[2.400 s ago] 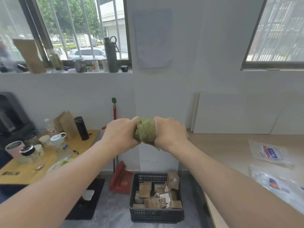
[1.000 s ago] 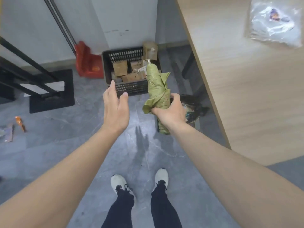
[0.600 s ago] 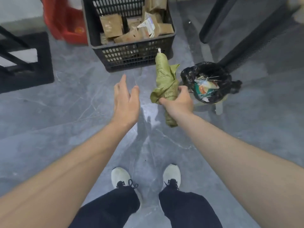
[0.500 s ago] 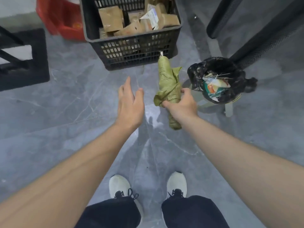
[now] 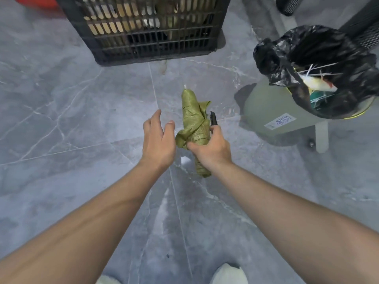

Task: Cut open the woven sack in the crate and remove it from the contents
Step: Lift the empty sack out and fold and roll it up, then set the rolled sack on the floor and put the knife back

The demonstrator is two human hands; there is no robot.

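Observation:
The green woven sack (image 5: 193, 119) is rolled into a tight bundle and stands upright in my right hand (image 5: 211, 149), which is shut around its lower part. A dark knife tip (image 5: 213, 118) sticks up from the same hand beside the sack. My left hand (image 5: 159, 140) hovers open just left of the sack, fingers spread, not touching it. The black plastic crate (image 5: 147, 31) stands on the floor ahead, and brown cardboard pieces show through its grid wall.
A grey bin (image 5: 283, 111) lined with a black bag (image 5: 320, 64) full of rubbish stands at the right, close to my right hand. Grey marble floor tiles (image 5: 71, 119) lie all around. My white shoes (image 5: 229, 275) show at the bottom edge.
My view has tilted down from the wall to the floor. My left hand let go of the rolled sack; my right hand still grips it, and the crate and bin look closer.

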